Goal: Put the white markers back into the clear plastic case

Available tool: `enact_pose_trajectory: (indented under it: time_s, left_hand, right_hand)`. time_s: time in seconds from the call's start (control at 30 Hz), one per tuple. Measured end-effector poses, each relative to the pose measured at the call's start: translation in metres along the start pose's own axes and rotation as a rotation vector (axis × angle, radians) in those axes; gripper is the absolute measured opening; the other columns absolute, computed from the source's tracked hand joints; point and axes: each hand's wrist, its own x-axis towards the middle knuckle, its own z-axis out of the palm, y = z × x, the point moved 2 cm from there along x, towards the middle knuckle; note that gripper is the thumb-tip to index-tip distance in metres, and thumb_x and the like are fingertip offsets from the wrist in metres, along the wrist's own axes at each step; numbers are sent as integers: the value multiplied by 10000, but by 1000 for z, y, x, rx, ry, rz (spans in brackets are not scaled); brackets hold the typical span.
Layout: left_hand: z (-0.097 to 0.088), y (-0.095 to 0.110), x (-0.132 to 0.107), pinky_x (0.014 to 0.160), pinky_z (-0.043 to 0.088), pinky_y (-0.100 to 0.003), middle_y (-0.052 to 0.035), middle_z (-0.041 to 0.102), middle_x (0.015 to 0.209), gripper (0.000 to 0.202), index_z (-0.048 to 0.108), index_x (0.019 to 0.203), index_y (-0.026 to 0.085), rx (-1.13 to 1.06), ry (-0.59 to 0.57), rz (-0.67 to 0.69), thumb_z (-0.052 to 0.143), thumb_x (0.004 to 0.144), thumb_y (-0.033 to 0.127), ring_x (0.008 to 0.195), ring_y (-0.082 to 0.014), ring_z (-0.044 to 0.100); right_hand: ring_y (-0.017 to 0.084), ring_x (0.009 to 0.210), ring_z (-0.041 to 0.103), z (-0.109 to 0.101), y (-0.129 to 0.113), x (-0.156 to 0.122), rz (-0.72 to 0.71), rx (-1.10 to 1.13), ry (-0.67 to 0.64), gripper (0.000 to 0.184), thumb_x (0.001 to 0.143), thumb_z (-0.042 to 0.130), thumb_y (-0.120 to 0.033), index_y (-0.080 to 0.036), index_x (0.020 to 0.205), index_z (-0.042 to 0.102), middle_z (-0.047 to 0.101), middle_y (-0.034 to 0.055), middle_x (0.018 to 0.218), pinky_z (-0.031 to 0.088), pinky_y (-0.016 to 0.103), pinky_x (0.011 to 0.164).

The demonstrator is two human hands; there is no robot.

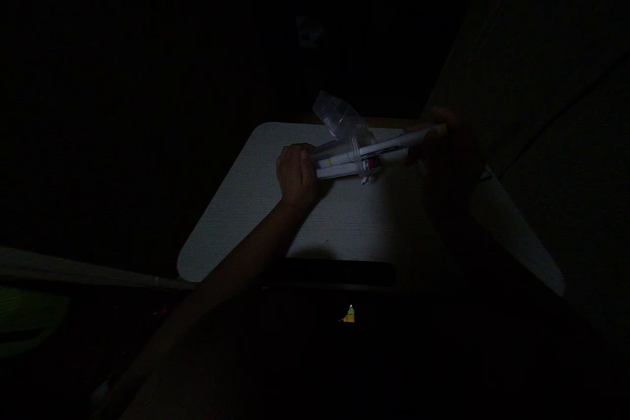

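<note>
The picture is very dark. My left hand (297, 174) is closed around the lower end of a clear plastic pen case (365, 138), which lies sideways above the table. Its clear flap (333, 110) stands open, tilted up and to the left. Inside the case are white pens (338, 171), with a small pink spot at the mouth. One white pen (404, 142) with a yellowish end reaches partly out of the mouth to the right. My right hand (450, 151) grips its outer end, though its fingers are mostly lost in shadow.
A small pale table (236, 210) with rounded corners lies beneath my hands. Near its front edge runs a dark slot (339, 272). A thin cable (546, 121) crosses on the right. A green thing (32, 318) is at lower left, and a small lit yellow patch (349, 315) shows below the table.
</note>
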Motion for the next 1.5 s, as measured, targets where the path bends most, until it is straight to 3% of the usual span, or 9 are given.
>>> enact_pose_trajectory:
  time_s: [0.3, 0.5, 0.7, 0.93, 1.5]
  left_hand:
    - [-1, -1, -1, 813, 429, -423, -129, 662, 907, 660, 641, 946, 195, 10, -9, 4, 99, 1032, 563, 890, -262, 598]
    - [-1, -1, -2, 812, 415, -416, -122, 666, 907, 664, 635, 948, 192, 18, -8, 36, 97, 1034, 571, 880, -254, 592]
    - [-1, -2, -2, 824, 410, -428, -130, 654, 909, 664, 643, 967, 189, 15, -39, 28, 101, 1034, 567, 898, -267, 581]
    - [-2, -1, -2, 808, 410, -427, -135, 657, 907, 653, 646, 960, 182, 12, -14, 47, 114, 1040, 551, 886, -267, 585]
    - [-2, -1, -2, 819, 402, -425, -135, 661, 904, 684, 642, 953, 181, 5, -19, 40, 92, 1032, 581, 889, -263, 586]
  right_hand:
    - [120, 638, 600, 3, 9, -9, 62, -111, -79, 389, 993, 535, -498, -220, 1244, 639, 759, 28, 970, 499, 329, 625]
    - [197, 899, 698, 5, 6, -10, 49, -279, -163, 503, 1010, 429, -583, -204, 1267, 637, 769, 75, 1037, 558, 416, 835]
    - [164, 729, 669, 6, 2, -13, 55, -311, -214, 540, 1022, 406, -573, -164, 1281, 643, 755, 62, 850, 563, 350, 696]
    - [237, 1006, 712, 9, 11, -15, 61, -324, -318, 564, 1010, 341, -645, -281, 1345, 613, 749, 76, 1155, 591, 447, 881]
    - [224, 983, 704, 17, 24, -24, 30, -403, -356, 582, 1028, 268, -627, -301, 1407, 566, 757, 66, 1124, 588, 411, 893]
